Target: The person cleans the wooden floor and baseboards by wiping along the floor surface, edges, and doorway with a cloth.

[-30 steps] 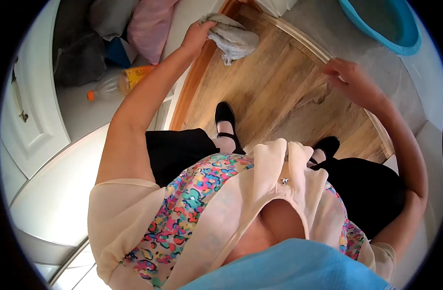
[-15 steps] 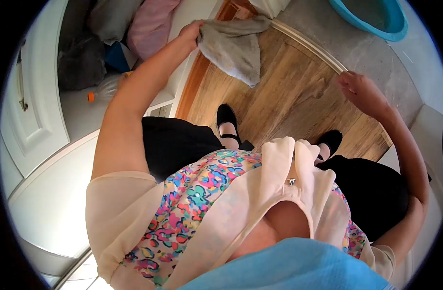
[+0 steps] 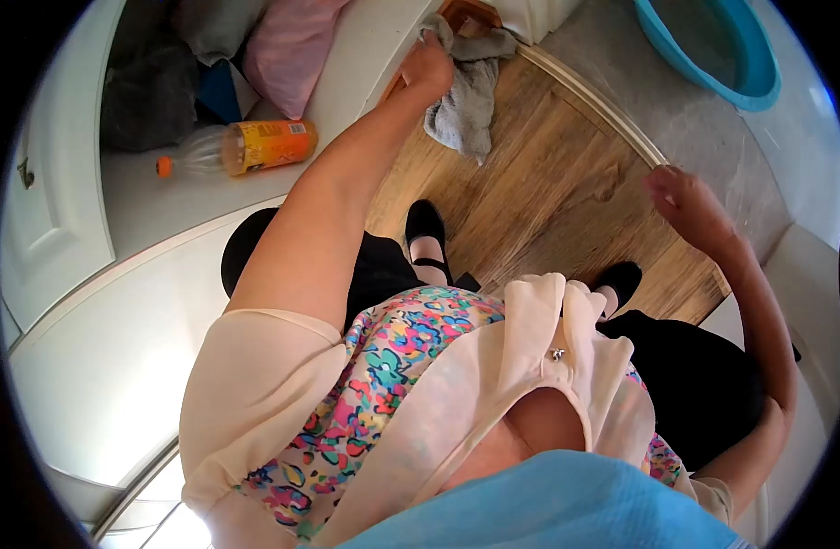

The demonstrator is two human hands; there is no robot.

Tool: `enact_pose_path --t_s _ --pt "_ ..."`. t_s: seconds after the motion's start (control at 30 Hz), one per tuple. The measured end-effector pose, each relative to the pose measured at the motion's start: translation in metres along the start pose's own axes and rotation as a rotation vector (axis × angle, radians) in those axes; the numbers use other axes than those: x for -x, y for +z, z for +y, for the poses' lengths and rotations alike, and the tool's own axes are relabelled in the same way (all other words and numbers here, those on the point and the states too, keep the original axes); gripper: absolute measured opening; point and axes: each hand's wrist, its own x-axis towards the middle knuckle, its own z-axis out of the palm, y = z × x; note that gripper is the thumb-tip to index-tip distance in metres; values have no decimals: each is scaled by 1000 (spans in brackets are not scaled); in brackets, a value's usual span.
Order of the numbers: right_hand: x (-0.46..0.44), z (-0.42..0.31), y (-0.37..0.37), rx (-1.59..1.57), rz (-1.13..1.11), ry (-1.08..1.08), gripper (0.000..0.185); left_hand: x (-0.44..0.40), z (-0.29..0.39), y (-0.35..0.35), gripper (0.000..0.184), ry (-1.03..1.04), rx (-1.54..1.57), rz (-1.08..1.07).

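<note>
In the head view a crumpled grey cloth point(image 3: 466, 105) is gripped in my left hand point(image 3: 427, 66). The hand presses it near the reddish-brown wooden frame point(image 3: 470, 14) at the top, beside a white cabinet edge. Part of the cloth hangs down over the wood-pattern floor point(image 3: 548, 183). My right hand point(image 3: 694, 210) hovers at the right, near the end of a pale threshold strip point(image 3: 594, 101). Its fingers are curled in, and I see nothing in them.
An open cabinet at the left holds a clear bottle with an orange label point(image 3: 271, 146), a pink bag point(image 3: 292, 55) and dark bags point(image 3: 145, 101). Its white door point(image 3: 58, 201) stands open. A blue basin point(image 3: 758, 87) stands on grey tile at upper right. My black shoes point(image 3: 426, 229) are below.
My left hand has moved right and slightly up, and the cloth has gone from spread out to bunched. My right hand has dropped slightly. The bottle's label is now uncovered.
</note>
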Motion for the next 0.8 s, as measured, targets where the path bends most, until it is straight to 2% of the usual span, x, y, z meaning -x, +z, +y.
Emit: enact_pose_path --t_s 0.1,0.23,0.3,0.33,0.4,0.43,0.5,0.53,0.6,0.73,0.8 --pt "1 -2 1 -15 30 11 11 7 -3 -8 64 102 26 65" --pt "7 -5 -4 -32 61 57 10 -7 0 -17 68 102 79 70" --pt "11 -7 -4 -30 67 83 10 -24 3 -18 73 241 230 148" --pt "13 -7 -4 -23 68 81 10 -40 3 -7 73 240 235 152" --pt "17 -8 -6 -67 79 87 11 -67 3 27 39 132 126 227" --pt "21 -12 -6 -56 79 87 11 -65 9 28 39 130 137 231" --pt "27 -16 -7 -161 55 177 13 -57 22 20 48 221 496 556" --pt "32 -16 -6 -154 61 183 13 -62 26 9 48 227 506 558" --pt "42 -17 0 -266 106 239 13 -72 27 -15 57 309 574 328" --pt "49 -11 4 -263 113 275 12 -81 38 -11 59 171 595 298" --pt "48 -8 5 -259 70 220 13 -75 37 -10 63 141 986 191"
